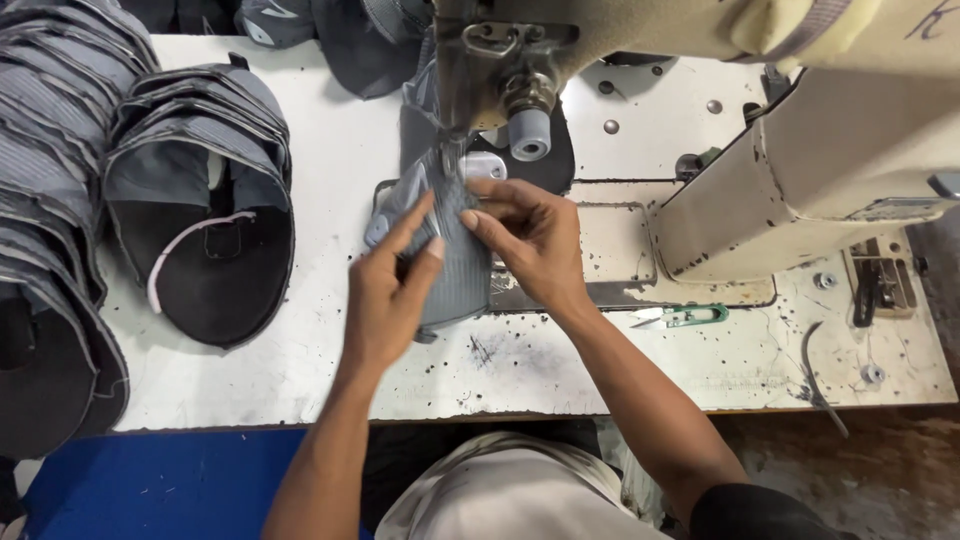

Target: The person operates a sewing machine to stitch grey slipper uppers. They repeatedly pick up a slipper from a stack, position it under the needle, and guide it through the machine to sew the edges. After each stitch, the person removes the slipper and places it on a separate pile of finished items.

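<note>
A grey striped fabric shoe upper piece (462,270) lies under the needle area of a beige sewing machine (800,170). My left hand (390,290) pinches its left edge, thumb and forefinger raised on the fabric. On the piece's right side, my right hand (530,240) presses down with its fingertips close to the presser foot (450,160). Both hands hold the same piece, with the fingertips almost touching.
Stacks of grey and black shoe uppers (200,200) fill the left of the white table (330,370). More stacks (50,230) sit at the far left. Green thread snips (690,316) lie right of the needle plate. A blue surface (150,485) shows below the table's front edge.
</note>
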